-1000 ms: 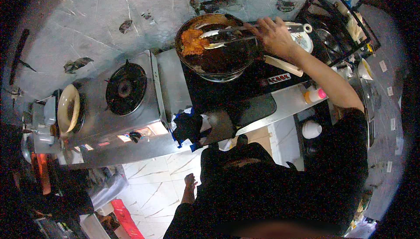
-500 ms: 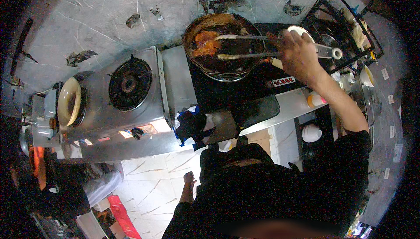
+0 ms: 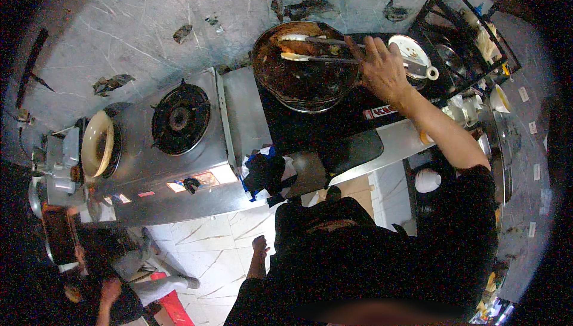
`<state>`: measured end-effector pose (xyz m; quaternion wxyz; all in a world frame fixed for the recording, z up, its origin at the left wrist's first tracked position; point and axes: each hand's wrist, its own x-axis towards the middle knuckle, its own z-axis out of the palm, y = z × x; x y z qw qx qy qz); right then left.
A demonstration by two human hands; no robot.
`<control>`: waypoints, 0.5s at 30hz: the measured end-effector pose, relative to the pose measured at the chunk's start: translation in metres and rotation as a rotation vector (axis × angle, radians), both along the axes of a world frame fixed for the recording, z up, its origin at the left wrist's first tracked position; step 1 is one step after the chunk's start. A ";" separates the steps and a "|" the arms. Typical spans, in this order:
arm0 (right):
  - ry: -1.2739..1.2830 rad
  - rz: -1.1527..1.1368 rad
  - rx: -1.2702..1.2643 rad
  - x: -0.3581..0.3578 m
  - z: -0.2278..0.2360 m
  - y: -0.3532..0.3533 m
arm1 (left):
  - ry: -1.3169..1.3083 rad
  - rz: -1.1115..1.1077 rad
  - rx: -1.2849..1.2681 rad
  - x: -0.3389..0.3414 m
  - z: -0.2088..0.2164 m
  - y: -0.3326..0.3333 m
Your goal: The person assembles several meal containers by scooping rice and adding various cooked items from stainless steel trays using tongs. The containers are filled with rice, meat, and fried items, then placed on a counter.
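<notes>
My right hand [image 3: 382, 70] is closed around metal tongs [image 3: 334, 60] with pale tips, reaching over a dark, deep frying pan [image 3: 304, 90]. Near the pan's far wall, an orange-brown piece of food [image 3: 293, 46] lies at the tips; whether they grip it I cannot tell. Dark liquid seems to cover the pan's bottom. Low beside my body hangs my left hand [image 3: 260, 246], its fingers curled in and nothing visible in them.
A white dish [image 3: 410, 51] stands right of the pan, before a black rack [image 3: 459, 33]. Leftward are a bare burner [image 3: 178, 122] and a cream bowl [image 3: 97, 142]. A dark cloth [image 3: 262, 174] lies at the counter's front. Another person's hand [image 3: 110, 290] shows lower left.
My right hand and the tongs have moved left; the tips now lie near the pan's far wall. The orange-brown piece has shifted there too. Another person has come into view at lower left.
</notes>
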<state>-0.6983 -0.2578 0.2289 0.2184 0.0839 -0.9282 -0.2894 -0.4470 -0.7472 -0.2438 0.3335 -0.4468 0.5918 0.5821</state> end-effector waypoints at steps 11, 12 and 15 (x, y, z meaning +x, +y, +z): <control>-0.204 -0.233 -0.166 -0.004 0.019 0.003 | 0.062 -0.033 0.035 0.010 -0.020 -0.009; -0.173 -0.203 -0.130 0.004 0.023 0.005 | 0.060 -0.033 0.030 0.008 -0.017 -0.009; -0.137 -0.178 -0.016 0.035 0.032 0.012 | 0.064 -0.036 0.024 0.005 -0.014 -0.007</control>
